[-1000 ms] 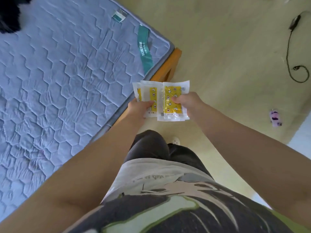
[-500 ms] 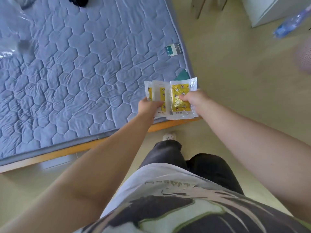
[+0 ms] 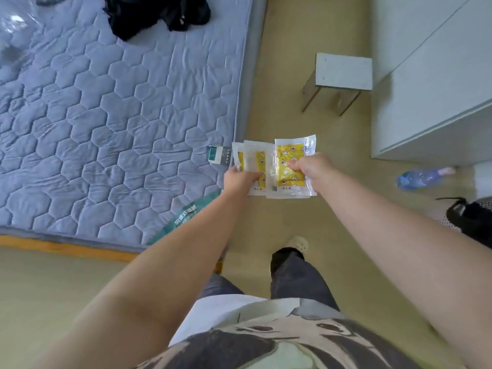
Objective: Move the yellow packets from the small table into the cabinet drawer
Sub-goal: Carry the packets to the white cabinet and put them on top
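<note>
Fingers (image 3: 295, 165) curled and thumbs pressed down, both hands pinch a fanned set of yellow packets (image 3: 288, 155) in mid-air over a pale wooden floor (image 3: 292, 102), as seen from the head camera. The left hand (image 3: 238, 181) grips the overlapping packets on the left, thumb on top. The right hand (image 3: 311, 169) grips the front packet across its yellow face. The packets' white borders overlap just beside the corner of a quilted mattress (image 3: 119, 115). Ahead, a small table (image 3: 343, 71) with a white top stands next to a white cabinet (image 3: 426, 89). A blue plastic bottle (image 3: 419, 178) lies on the floor near the cabinet's base, and dark clothing (image 3: 157, 12) lies at the mattress's far end.
</note>
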`<state>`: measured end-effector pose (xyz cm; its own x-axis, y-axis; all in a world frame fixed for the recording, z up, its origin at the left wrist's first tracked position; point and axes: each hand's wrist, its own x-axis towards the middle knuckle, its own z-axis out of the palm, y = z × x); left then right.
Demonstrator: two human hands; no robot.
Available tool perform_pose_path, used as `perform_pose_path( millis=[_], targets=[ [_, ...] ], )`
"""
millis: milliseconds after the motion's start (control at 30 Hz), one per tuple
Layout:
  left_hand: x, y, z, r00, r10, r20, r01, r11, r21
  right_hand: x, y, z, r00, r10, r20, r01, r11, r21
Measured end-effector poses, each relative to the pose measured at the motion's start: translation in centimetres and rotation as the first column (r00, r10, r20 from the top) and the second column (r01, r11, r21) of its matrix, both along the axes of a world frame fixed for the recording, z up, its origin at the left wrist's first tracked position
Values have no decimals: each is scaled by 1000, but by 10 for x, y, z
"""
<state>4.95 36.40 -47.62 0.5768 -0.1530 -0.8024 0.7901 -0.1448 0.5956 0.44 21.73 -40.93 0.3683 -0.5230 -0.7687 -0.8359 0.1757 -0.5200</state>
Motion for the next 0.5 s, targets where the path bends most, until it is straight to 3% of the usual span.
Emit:
perform_pose_path(
  millis=[233,500],
  targets=[
    [18,-146,24,998,60,-11,-60,995,-84,37,-161,-3,999,36,-15,-36,999,14],
    [140,-215,38,997,39,72,-34,997,-71,161,-251,-6,998,57,-9,-56,997,62]
  ],
)
